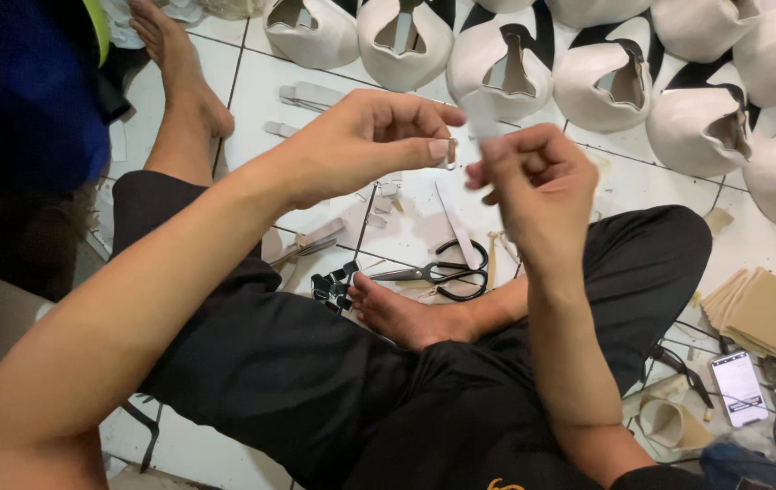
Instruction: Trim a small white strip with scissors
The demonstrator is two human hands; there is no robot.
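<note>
My left hand [361, 141] and my right hand [533, 177] are raised together above my crossed legs. Both pinch a small whitish strip [477, 122] between the fingertips, the left thumb and forefinger at one end, the right fingers at the other. The strip is blurred, so its exact shape is unclear. Below the hands, on the white tiled floor [252, 91], lie black-handled scissors [442, 270], a long white strip [456, 222] and small white scraps [386, 195].
Several white and black shoe uppers [506, 63] stand in rows at the top and right. A stack of tan sheets [764, 313] and two phones [740, 388] lie at right. Black binder clips [333, 286] sit by my foot. A roll of tape [673, 422] lies at lower right.
</note>
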